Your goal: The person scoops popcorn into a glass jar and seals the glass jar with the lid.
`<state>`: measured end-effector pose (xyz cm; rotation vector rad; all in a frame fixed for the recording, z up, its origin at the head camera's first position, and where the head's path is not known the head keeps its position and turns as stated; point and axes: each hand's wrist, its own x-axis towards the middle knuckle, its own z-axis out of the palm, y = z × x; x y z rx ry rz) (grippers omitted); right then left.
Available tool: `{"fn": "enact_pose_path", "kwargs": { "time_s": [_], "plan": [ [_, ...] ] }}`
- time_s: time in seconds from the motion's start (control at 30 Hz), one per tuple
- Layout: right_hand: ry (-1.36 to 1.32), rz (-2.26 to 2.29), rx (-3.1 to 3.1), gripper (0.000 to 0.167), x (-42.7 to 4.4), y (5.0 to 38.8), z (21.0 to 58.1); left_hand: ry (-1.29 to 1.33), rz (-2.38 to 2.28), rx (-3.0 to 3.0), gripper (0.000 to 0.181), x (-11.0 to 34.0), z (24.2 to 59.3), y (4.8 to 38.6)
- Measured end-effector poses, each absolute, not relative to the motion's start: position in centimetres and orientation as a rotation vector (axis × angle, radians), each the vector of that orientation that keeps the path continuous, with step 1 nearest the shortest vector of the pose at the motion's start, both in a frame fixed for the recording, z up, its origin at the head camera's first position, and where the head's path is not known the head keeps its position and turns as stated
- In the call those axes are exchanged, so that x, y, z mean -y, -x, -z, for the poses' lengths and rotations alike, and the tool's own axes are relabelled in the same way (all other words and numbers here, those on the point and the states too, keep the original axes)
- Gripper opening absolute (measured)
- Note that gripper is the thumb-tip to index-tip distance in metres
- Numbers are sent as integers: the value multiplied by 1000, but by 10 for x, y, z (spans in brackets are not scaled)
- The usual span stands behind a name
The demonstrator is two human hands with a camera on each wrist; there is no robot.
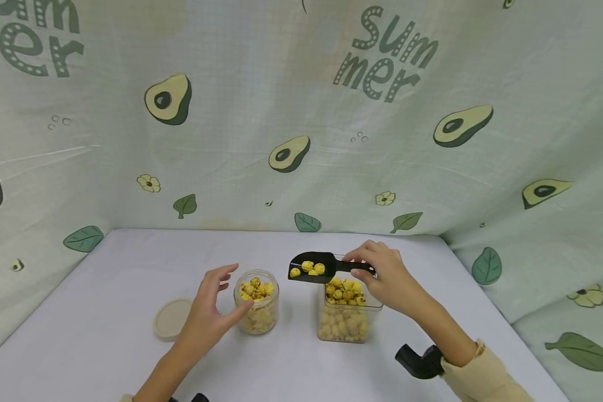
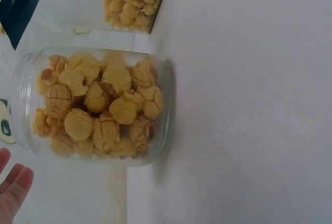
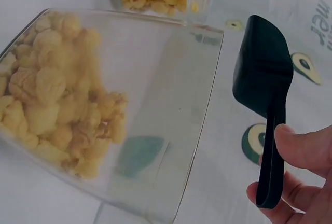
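Observation:
In my right hand (image 1: pixel 384 274) I grip the handle of a black scoop (image 3: pixel 263 60), its bowl carrying several pieces of yellow popcorn (image 1: pixel 314 269). The scoop is above the left rim of a clear square container (image 3: pixel 155 73), which is partly filled with popcorn. To its left stands a clear round jar (image 2: pixel 168 105), lidless and holding popcorn up near its neck. Beside the jar my left hand (image 1: pixel 212 310) is spread, fingers extended and the thumb near the jar's front; whether it touches the glass I cannot tell.
A pale round lid (image 1: pixel 173 320) lies on the white table (image 1: pixel 105 312), left of the jar and partly behind my left forearm. Behind the table hangs a curtain (image 1: pixel 231 111) printed with avocados and leaves. Black camera mounts (image 1: pixel 420 362) sit at my wrists.

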<state>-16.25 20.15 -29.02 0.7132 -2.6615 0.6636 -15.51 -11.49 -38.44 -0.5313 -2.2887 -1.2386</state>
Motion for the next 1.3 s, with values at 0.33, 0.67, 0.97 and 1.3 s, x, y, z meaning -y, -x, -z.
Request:
{"fn": "enact_pose_path", "kwargs": {
  "time_s": [0.33,0.67,0.97,1.3],
  "plan": [
    [-722,-421,2693,20,-162,171,290,373,1567,2476,72,125,396,163],
    [-780,-167,2689,19,-132,177,286,352,1696,2525,67,130,404,172],
    [-843,112,2689,20,-114,176,277,302,1719,2556,66,129,406,172],
    [-770,139,2662,19,-119,168,262,324,1724,2542,66,126,408,170]
  ]
}}
